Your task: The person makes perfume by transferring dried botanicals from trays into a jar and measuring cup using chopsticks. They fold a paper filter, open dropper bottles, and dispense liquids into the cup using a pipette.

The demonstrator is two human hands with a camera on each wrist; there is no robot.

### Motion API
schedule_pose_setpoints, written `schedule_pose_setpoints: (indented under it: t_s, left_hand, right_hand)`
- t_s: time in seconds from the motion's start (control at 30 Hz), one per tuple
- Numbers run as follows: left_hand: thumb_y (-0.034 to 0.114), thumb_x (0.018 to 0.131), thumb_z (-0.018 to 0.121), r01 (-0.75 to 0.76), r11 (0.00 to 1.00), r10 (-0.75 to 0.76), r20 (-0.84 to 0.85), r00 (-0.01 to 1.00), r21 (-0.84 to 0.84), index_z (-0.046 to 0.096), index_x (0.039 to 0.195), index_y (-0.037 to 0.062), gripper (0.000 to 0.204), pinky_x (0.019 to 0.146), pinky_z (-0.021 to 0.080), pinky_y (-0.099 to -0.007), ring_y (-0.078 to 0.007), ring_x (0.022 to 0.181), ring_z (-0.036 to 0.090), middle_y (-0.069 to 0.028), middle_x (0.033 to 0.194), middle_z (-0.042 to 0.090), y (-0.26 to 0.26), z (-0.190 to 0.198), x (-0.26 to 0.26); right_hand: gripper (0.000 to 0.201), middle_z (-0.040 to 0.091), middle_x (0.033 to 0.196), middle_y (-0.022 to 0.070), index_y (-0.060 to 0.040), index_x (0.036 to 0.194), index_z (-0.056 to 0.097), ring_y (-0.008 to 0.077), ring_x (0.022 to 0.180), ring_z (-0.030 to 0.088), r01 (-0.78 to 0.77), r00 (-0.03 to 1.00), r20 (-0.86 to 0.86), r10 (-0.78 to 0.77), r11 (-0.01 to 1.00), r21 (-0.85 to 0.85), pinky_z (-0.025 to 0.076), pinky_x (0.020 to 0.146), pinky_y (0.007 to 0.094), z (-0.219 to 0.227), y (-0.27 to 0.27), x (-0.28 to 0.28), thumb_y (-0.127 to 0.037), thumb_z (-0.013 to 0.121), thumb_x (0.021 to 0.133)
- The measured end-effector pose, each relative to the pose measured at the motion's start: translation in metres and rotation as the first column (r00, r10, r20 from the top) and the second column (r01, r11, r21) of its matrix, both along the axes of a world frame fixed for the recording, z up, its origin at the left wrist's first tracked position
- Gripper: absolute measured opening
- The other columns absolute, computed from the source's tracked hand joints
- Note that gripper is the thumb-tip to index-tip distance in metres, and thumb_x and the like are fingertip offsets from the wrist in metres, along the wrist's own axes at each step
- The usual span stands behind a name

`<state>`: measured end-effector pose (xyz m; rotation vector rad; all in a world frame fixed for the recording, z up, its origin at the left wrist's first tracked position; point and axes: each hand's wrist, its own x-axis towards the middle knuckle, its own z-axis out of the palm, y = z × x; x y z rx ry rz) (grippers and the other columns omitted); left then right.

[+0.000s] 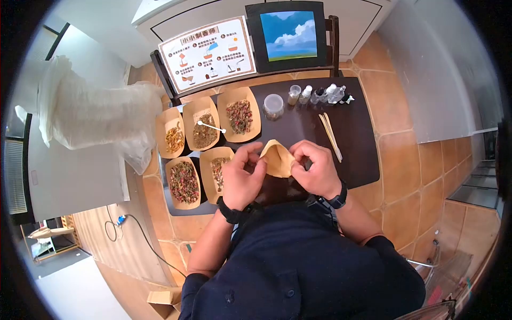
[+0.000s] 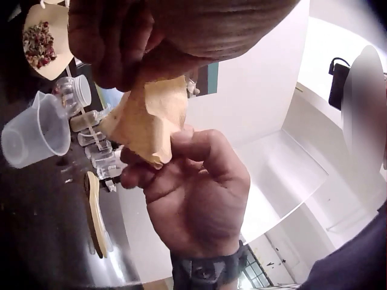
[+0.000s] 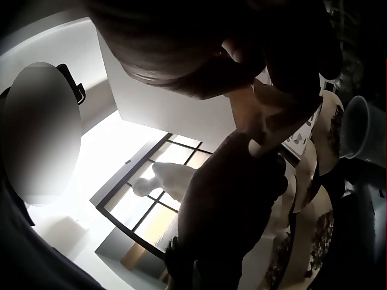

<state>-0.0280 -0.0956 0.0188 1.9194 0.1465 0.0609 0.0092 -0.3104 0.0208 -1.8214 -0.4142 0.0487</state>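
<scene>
A tan paper or cloth pouch (image 1: pixel 278 158), open at its top, is held up between both hands over the near side of the dark table. My left hand (image 1: pixel 243 177) pinches its left edge between thumb and fingers. The right hand (image 1: pixel 318 169) pinches the opposite edge. In the left wrist view the pouch (image 2: pixel 151 121) shows creased, with the left hand (image 2: pixel 181 30) above and the right hand (image 2: pixel 196 193) below. Both hands are dark in the right wrist view, around the pouch (image 3: pixel 254 112).
Paper trays of dried flowers and herbs, one tray (image 1: pixel 239 133) among them, stand at the left. A lidded jar (image 1: pixel 273 106), small bottles (image 1: pixel 305 95) and wooden sticks (image 1: pixel 330 137) lie beyond and right. Behind stand a printed sign (image 1: pixel 208 56) and a screen (image 1: pixel 289 34).
</scene>
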Motion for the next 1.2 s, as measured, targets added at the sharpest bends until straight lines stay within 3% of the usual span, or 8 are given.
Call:
schedule_pose_setpoints:
  t_s: [0.07, 0.17, 0.2, 0.33, 0.63, 0.8, 0.9, 1.2]
  left_hand:
    - [-0.001, 0.096, 0.071, -0.022, 1.000, 0.022, 0.002, 1.000, 0.002, 0.070, 0.135, 0.0018, 0.039, 0.067, 0.050, -0.0226, -0.0037, 0.071, 0.059, 0.0032, 0.078, 0.067, 0.003, 0.001, 0.001]
    - [-0.002, 0.094, 0.068, -0.024, 1.000, 0.024, 0.009, 1.000, 0.008, 0.072, 0.133, 0.0013, 0.039, 0.068, 0.050, -0.0225, -0.0037, 0.072, 0.059, 0.0033, 0.078, 0.066, 0.007, 0.006, 0.002]
    - [-0.002, 0.094, 0.068, -0.023, 1.000, 0.022, 0.007, 1.000, 0.011, 0.072, 0.133, 0.0013, 0.039, 0.068, 0.050, -0.0225, -0.0037, 0.072, 0.059, 0.0033, 0.078, 0.066, 0.007, 0.006, 0.002]
    - [-0.001, 0.093, 0.069, -0.011, 1.000, 0.011, 0.000, 1.000, 0.015, 0.075, 0.129, 0.0018, 0.037, 0.066, 0.051, -0.0230, -0.0037, 0.069, 0.060, 0.0017, 0.078, 0.069, 0.003, 0.002, 0.003]
    - [0.002, 0.093, 0.071, -0.017, 1.000, 0.017, 0.032, 0.999, -0.003, 0.078, 0.125, 0.0031, 0.032, 0.062, 0.051, -0.0238, -0.0042, 0.064, 0.062, -0.0012, 0.074, 0.071, -0.008, 0.005, 0.003]
    - [0.001, 0.092, 0.071, 0.000, 1.000, 0.000, 0.020, 1.000, 0.021, 0.078, 0.125, 0.0033, 0.034, 0.062, 0.051, -0.0241, -0.0046, 0.064, 0.061, -0.0009, 0.074, 0.070, -0.007, 0.009, 0.002]
    - [-0.004, 0.091, 0.066, 0.015, 1.000, -0.015, -0.019, 1.000, 0.021, 0.078, 0.125, 0.0011, 0.036, 0.071, 0.052, -0.0235, -0.0041, 0.076, 0.062, 0.0020, 0.082, 0.070, 0.000, 0.008, 0.001]
    - [0.002, 0.091, 0.074, 0.022, 0.997, -0.023, 0.006, 1.000, 0.080, 0.078, 0.125, 0.0010, 0.034, 0.068, 0.050, -0.0240, -0.0047, 0.071, 0.057, 0.0027, 0.080, 0.066, -0.005, 0.014, 0.003]
  right_hand:
    - [0.011, 0.074, 0.094, 0.0085, 0.0010, 0.085, 0.059, 0.0074, 0.072, 0.064, 0.034, 0.999, -0.031, -0.035, 0.999, -0.033, 0.051, 0.064, 0.0253, 0.001, -0.002, 0.000, 0.005, 0.069, 0.086]
    - [0.012, 0.073, 0.094, 0.0070, 0.0013, 0.085, 0.059, 0.0046, 0.072, 0.062, 0.071, 0.997, -0.043, -0.071, 0.997, 0.004, 0.050, 0.063, 0.0239, -0.005, -0.004, 0.001, 0.005, 0.070, 0.088]
    - [0.010, 0.068, 0.078, 0.0065, 0.0012, 0.086, 0.063, 0.0084, 0.064, 0.063, 0.105, 0.994, -0.024, -0.104, 0.993, 0.048, 0.050, 0.057, 0.0275, -0.009, -0.002, 0.002, 0.002, 0.073, 0.086]
    - [0.010, 0.069, 0.079, 0.0069, 0.0008, 0.086, 0.063, 0.0091, 0.064, 0.064, 0.112, 0.992, -0.054, -0.111, 0.993, 0.019, 0.051, 0.058, 0.0279, -0.007, -0.002, 0.002, 0.001, 0.073, 0.087]
    - [0.025, 0.073, 0.085, 0.0102, -0.0023, 0.108, 0.067, 0.0199, 0.066, 0.071, 0.075, 0.982, -0.171, -0.084, 0.996, -0.056, 0.056, 0.061, 0.0354, 0.010, 0.014, 0.000, -0.010, 0.081, 0.088]
    - [0.023, 0.070, 0.081, 0.0133, -0.0044, 0.108, 0.071, 0.0280, 0.070, 0.072, 0.076, 0.994, -0.062, -0.089, 0.980, -0.182, 0.055, 0.063, 0.0398, -0.007, 0.016, 0.003, -0.009, 0.078, 0.087]
    - [0.023, 0.067, 0.078, 0.0147, -0.0049, 0.109, 0.072, 0.0300, 0.067, 0.069, 0.083, 0.995, -0.033, -0.092, 0.974, -0.212, 0.052, 0.061, 0.0410, -0.002, 0.011, 0.004, -0.006, 0.073, 0.086]
    - [0.018, 0.068, 0.074, 0.0154, -0.0024, 0.106, 0.075, 0.0252, 0.064, 0.069, 0.109, 0.987, -0.108, -0.117, 0.991, -0.083, 0.053, 0.061, 0.0374, 0.006, 0.015, 0.004, -0.002, 0.069, 0.090]
